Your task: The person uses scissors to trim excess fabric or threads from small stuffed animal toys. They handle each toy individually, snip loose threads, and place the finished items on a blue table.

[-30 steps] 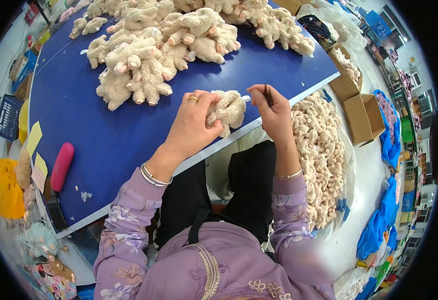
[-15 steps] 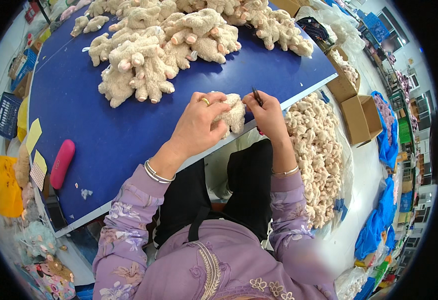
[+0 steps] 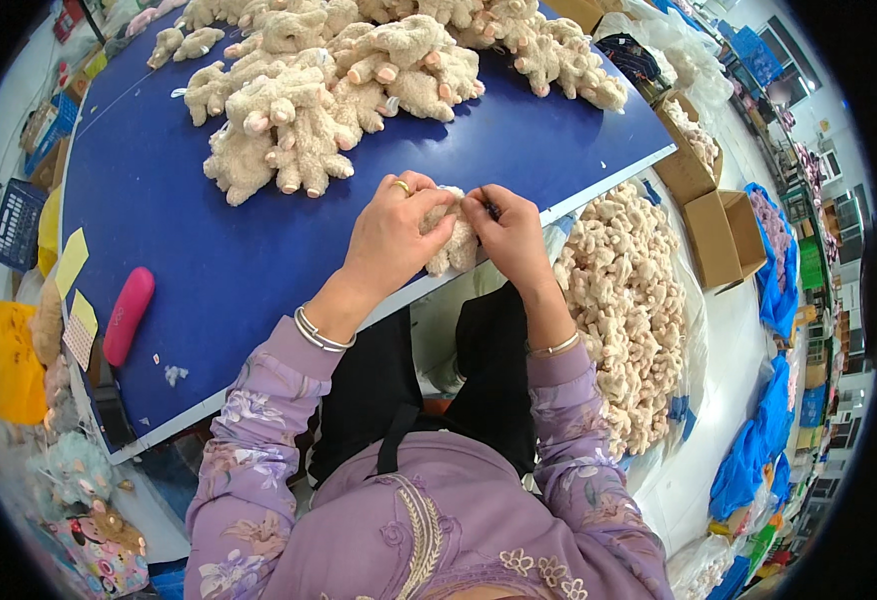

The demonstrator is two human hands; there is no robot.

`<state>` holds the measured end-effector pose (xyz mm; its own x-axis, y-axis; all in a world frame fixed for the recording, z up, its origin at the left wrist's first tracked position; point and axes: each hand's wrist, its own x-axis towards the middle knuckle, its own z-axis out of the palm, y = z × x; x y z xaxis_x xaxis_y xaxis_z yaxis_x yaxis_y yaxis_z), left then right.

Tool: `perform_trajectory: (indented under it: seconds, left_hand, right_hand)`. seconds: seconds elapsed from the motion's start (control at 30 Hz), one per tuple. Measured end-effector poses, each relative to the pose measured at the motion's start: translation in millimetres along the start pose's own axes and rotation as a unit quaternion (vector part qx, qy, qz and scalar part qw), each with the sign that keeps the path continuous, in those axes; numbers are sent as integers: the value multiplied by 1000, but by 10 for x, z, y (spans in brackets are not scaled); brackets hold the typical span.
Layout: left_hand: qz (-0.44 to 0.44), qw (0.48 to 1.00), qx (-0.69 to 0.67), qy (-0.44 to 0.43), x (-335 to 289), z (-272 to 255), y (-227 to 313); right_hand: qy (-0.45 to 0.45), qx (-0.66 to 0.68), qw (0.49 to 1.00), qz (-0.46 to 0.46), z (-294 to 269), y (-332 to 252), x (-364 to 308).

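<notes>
A cream plush toy [image 3: 453, 243] rests at the near edge of the blue table, partly covered by my fingers. My left hand [image 3: 395, 232] grips it from the left, with the fingers curled over its top. Against its right side, my right hand [image 3: 508, 232] is closed, pinching a small dark tool [image 3: 493, 211]. Only a little of that tool shows between the fingers, so I cannot tell its kind. Farther back on the table lies a heap of similar cream plush toys [image 3: 289, 110], several with pink feet.
The blue table [image 3: 229, 270] holds a pink case [image 3: 129, 316] and a white tuft [image 3: 175, 375] at left. Many plush pieces [image 3: 624, 320] fill a large bag right of my legs. Beyond stands an open cardboard box [image 3: 724, 238]. A blue crate [image 3: 17, 228] is at far left.
My right hand has moved left, closer to my left hand, and its tool now points less upward and is mostly hidden. The plush toy has shifted slightly left.
</notes>
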<state>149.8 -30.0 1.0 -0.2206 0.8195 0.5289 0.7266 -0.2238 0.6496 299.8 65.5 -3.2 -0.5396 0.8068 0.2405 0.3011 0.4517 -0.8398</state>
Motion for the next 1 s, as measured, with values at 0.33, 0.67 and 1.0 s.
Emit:
perform_trajectory:
  seconds: [0.33, 0.67, 1.0]
  left_hand:
    - [-28, 999, -10, -30, 12, -16, 52]
    - [32, 995, -92, 33, 25, -9, 77]
    - [-29, 991, -132, 17, 2, -6, 46]
  right_hand:
    - [-39, 376, 914, 149, -138, -17, -17]
    - [-79, 163, 983, 10, -127, -355, -13]
    - [-37, 248, 962, 107, -440, -505, 46]
